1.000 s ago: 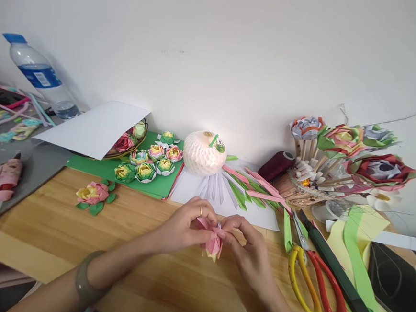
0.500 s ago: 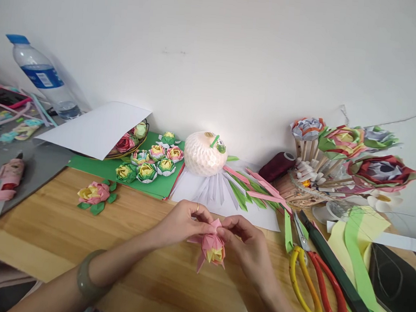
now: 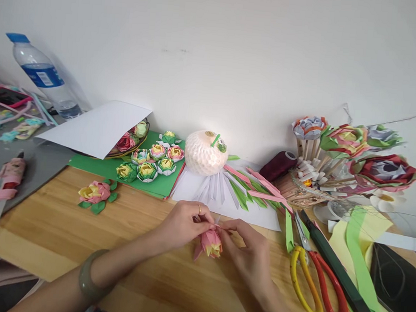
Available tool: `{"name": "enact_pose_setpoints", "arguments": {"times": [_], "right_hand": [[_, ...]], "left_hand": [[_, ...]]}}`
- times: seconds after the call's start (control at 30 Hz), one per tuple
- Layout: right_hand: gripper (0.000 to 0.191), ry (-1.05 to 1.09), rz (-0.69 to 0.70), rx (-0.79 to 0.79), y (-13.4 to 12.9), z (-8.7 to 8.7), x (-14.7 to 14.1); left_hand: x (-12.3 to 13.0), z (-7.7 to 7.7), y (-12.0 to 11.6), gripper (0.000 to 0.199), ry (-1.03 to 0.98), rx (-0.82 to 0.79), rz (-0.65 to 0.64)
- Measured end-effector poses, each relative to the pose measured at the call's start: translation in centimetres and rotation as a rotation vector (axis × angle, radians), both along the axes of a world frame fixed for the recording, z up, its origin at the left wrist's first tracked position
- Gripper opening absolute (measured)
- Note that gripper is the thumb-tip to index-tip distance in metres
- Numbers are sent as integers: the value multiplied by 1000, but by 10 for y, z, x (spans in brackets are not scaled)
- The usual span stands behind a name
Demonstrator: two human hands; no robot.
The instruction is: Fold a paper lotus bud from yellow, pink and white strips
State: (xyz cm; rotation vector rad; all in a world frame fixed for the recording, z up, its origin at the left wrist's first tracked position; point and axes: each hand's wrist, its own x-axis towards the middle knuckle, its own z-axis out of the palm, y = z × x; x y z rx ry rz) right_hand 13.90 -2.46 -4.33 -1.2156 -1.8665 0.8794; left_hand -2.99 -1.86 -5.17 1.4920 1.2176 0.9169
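A folded paper flower (image 3: pixel 211 243), pink outside with a yellow centre, is held above the wooden table in front of me. My left hand (image 3: pixel 187 223) pinches its upper left side between thumb and fingers. On the opposite side, my right hand (image 3: pixel 246 243) grips the top right petals, fingers closed. My fingertips cover part of the flower's far end. To the left on the table lies another pink and yellow paper flower (image 3: pixel 95 193) with green leaves, apart from both hands.
Folded paper strips (image 3: pixel 239 187) and a white dimpled lamp (image 3: pixel 204 153) sit beyond my hands. Several small paper flowers (image 3: pixel 147 172) rest on green paper. Scissors (image 3: pixel 308 279), a dark cutter (image 3: pixel 339 272) and a phone (image 3: pixel 396 281) lie right. A pink glue gun (image 3: pixel 6 183) lies left.
The held flower has tilted and shifted slightly up and left, and its petals hang closer together. Both hands keep their pinch; my right hand has moved slightly and turned.
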Motion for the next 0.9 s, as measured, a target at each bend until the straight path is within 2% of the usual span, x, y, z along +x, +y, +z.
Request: {"name": "enact_pose_setpoints", "arguments": {"times": [0.13, 0.23, 0.33, 0.43, 0.53, 0.67, 0.77, 0.9], "right_hand": [[13, 48, 69, -231, 5, 5, 1], [19, 51, 96, -318, 8, 7, 1], [21, 41, 79, -313, 7, 5, 1], [20, 30, 65, -320, 5, 0, 0], [19, 8, 36, -350, 4, -8, -2], [16, -66, -4, -363, 3, -14, -3], [16, -120, 71, -341, 4, -11, -1], [20, -244, 127, -266, 4, -4, 1]], "left_hand": [[0, 1, 1, 10, -32, 65, -2], [-1, 5, 4, 9, -75, -29, -10], [-2, 8, 7, 12, -135, -206, -34], [-4, 8, 9, 11, -130, -301, -80], [-4, 3, 7, 9, -76, -291, -100], [-2, -4, 4, 7, 15, -194, -67], [-1, -6, 2, 7, 65, -145, -79], [-3, -2, 4, 12, 25, -201, -139]]}}
